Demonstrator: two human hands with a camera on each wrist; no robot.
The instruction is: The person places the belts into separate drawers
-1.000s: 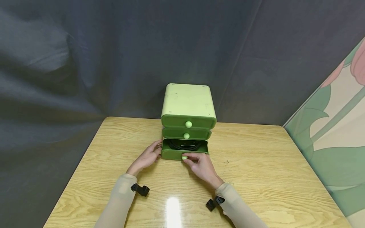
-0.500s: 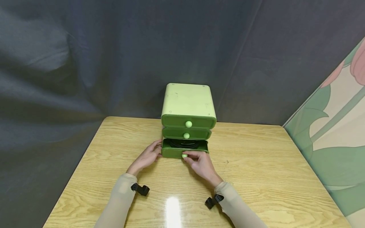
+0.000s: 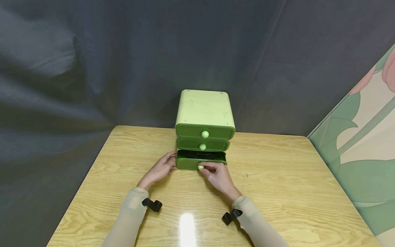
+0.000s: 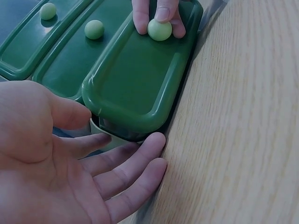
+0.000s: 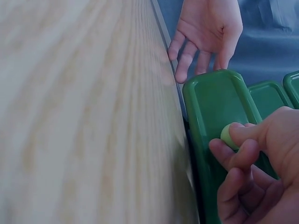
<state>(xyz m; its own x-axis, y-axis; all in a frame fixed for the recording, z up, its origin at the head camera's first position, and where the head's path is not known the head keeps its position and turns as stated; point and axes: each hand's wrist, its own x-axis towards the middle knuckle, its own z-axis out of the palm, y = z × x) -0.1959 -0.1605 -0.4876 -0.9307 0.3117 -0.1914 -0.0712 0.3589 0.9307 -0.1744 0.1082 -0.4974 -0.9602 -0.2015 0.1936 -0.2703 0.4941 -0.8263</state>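
A green drawer cabinet [image 3: 205, 108] with a pale top and three drawers stands at the back of the table. Its bottom drawer [image 3: 186, 164] is pulled partly out, with a dark coiled item [image 3: 200, 155] inside that I cannot identify. My right hand [image 3: 219, 178] pinches that drawer's round pale-green knob [image 5: 228, 136] between thumb and fingers. At the cabinet's lower left side is my left hand [image 3: 160, 168], fingers extended against the side, as the left wrist view [image 4: 117, 172] shows. The two upper drawers are closed.
The wooden table [image 3: 277, 178] extends on both sides of the cabinet. Behind it hangs a dark curtain [image 3: 154, 61]. A wall with a painted flower pattern [image 3: 364, 161] borders the table's right edge.
The bottom drawer has slid a little further into the cabinet, with my right hand moving forward on its knob. My left hand has stayed at the cabinet's side.
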